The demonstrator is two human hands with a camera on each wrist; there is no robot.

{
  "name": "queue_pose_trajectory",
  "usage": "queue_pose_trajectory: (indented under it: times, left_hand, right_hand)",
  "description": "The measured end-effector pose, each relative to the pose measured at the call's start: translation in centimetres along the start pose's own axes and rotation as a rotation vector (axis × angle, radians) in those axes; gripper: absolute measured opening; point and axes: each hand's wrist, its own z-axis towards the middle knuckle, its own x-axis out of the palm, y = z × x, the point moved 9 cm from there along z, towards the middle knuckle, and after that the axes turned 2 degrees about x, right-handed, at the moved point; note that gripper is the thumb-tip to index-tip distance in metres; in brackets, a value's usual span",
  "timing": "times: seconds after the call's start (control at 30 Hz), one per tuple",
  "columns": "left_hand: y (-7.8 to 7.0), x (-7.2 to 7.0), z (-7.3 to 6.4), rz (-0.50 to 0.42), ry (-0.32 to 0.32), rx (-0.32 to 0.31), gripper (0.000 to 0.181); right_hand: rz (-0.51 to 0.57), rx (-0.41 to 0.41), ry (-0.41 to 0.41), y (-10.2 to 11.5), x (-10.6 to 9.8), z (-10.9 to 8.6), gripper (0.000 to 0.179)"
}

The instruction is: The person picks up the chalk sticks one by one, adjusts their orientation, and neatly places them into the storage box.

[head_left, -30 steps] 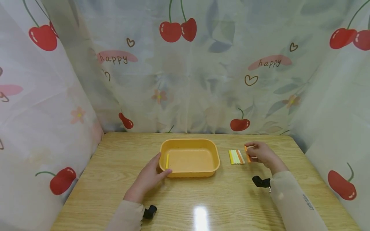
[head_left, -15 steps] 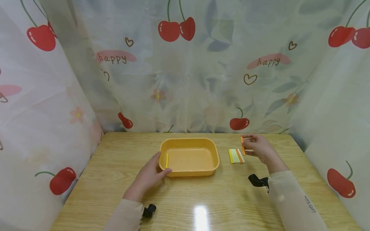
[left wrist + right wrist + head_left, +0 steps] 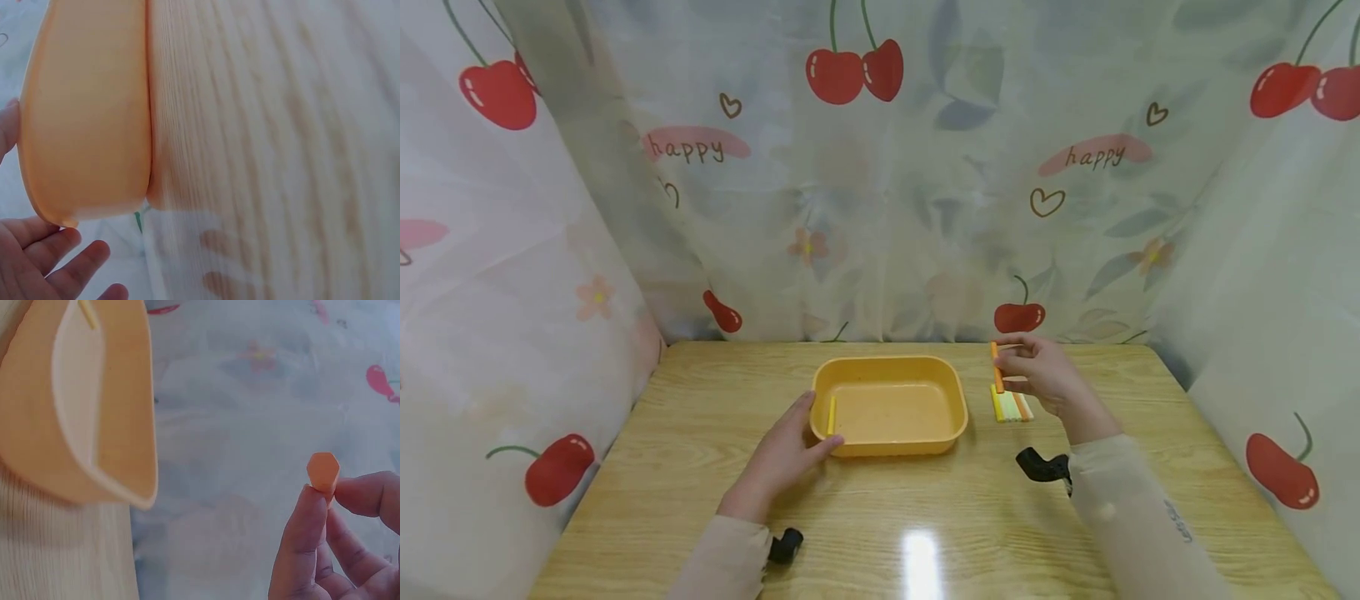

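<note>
My right hand (image 3: 1033,372) pinches an orange chalk stick (image 3: 997,368) between thumb and fingers; its six-sided end faces the camera in the right wrist view. The chalk is held above a row of several chalk sticks (image 3: 1011,406), yellow, pale green, orange and white, and partly overlaps it in the head view. My left hand (image 3: 782,454) holds the left front corner of an orange-yellow plastic basin (image 3: 887,450), thumb at the near rim and fingers along the left side. One yellow chalk stick (image 3: 831,415) lies inside the basin at its left end.
The wooden table (image 3: 880,517) carries the basin and the chalk row, with the basin left of the row. A cherry-print curtain (image 3: 910,208) encloses the back and both sides. Black camera mounts (image 3: 1042,465) jut from both wrists.
My right hand has lifted the orange chalk from the right of the row and carried it left, over the row towards the basin. My left hand stays on the basin.
</note>
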Motion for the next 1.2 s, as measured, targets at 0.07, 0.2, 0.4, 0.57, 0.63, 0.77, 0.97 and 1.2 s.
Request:
queue_pose_trajectory:
  times: [0.07, 0.2, 0.4, 0.57, 0.63, 0.77, 0.97, 1.2]
  left_hand:
    - [-0.1, -0.1, 0.0, 0.008, -0.003, 0.006, 0.095]
    - [-0.2, -0.3, -0.1, 0.024, -0.009, 0.018, 0.095]
    - [-0.3, -0.4, 0.1, 0.022, -0.013, 0.027, 0.096]
    - [-0.4, -0.2, 0.1, 0.03, -0.007, 0.031, 0.097]
    - [-0.3, -0.2, 0.1, 0.032, -0.003, 0.028, 0.097]
    - [0.0, -0.1, 0.1, 0.04, 0.002, 0.015, 0.098]
    - [0.0, -0.1, 0.2, 0.048, -0.005, 0.017, 0.098]
    - [-0.1, -0.1, 0.2, 0.048, -0.006, 0.034, 0.099]
  right_hand:
    - [0.016, -0.005, 0.007, 0.4, 1.0, 0.4, 0.041]
    - [0.039, -0.014, 0.022, 1.1, 3.4, 1.1, 0.039]
    - [0.071, -0.007, 0.03, 1.6, 7.2, 2.2, 0.04]
    - [0.112, 0.012, 0.05, 1.1, 10.1, 3.2, 0.04]
    - [0.131, 0.023, 0.053, 0.7, 11.1, 3.6, 0.039]
    - [0.146, 0.048, 0.057, -0.1, 13.0, 4.4, 0.039]
    - [0.148, 0.107, 0.045, -1.6, 15.7, 5.4, 0.04]
    - [0.139, 0.148, 0.011, -3.7, 18.2, 6.9, 0.035]
